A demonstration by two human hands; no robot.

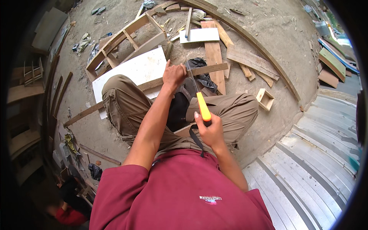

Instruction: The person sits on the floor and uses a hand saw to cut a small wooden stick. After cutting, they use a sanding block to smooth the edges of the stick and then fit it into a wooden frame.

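My right hand (pixel 211 132) is wrapped round the handle of a hand saw (pixel 203 106), yellow with a dark end and a thin narrow blade pointing away from me. The blade crosses a long wooden strip (pixel 210 69), just right of my left hand. My left hand (pixel 174 74) is closed on that strip, its thumb pointing up and away. The strip runs slantwise over my crossed legs, from the ground at left to a free end at right. Whether the blade has cut into the wood is too small to tell.
A white panel (pixel 132 69) lies under the strip at left, with a wooden frame (pixel 134 41) beyond it. Planks (pixel 253 61) and a small white board (pixel 200 35) lie ahead. A small wooden box (pixel 265 99) sits beside my right knee. Corrugated metal sheets (pixel 306 161) spread at right.
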